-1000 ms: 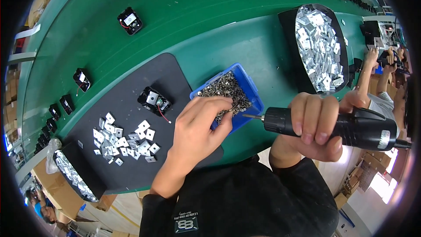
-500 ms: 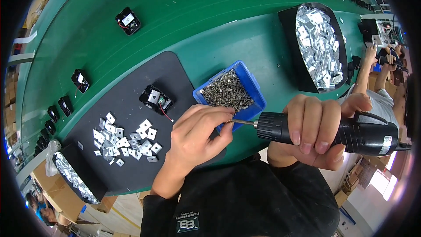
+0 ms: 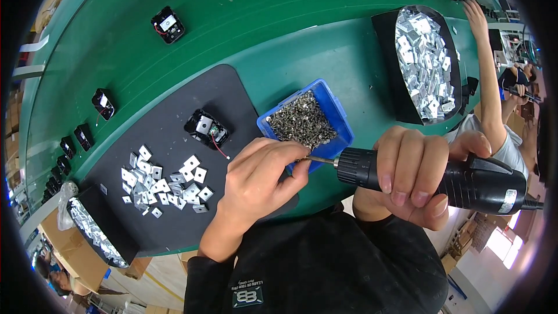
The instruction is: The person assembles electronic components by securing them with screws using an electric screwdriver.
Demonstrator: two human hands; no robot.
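Note:
My right hand (image 3: 415, 168) is wrapped round a black electric screwdriver (image 3: 476, 183), held level with its bit (image 3: 321, 159) pointing left. At the bit's tip, my left hand (image 3: 258, 177) pinches thumb and fingers together; whatever small piece is between them is hidden. Just beyond the left fingertips stands a blue bin (image 3: 343, 119) holding many small screws (image 3: 302, 122). Left of that hand, an open black housing (image 3: 207, 129) with a metal plate, a small circuit board and a red wire lies on the black mat (image 3: 174, 102).
Loose square metal plates (image 3: 165, 186) with holes are scattered on the mat. Black boxes of such plates stand at right (image 3: 427, 64) and lower left (image 3: 96, 232). More black housings (image 3: 168, 25) lie along the green belt (image 3: 250, 17). At right, a co-worker's arm (image 3: 488, 75) reaches over the belt.
My hands and the screwdriver hold nearly the same pose, the driver's rear end tipped slightly lower. The co-worker's arm at right has stretched out toward the housings on the belt.

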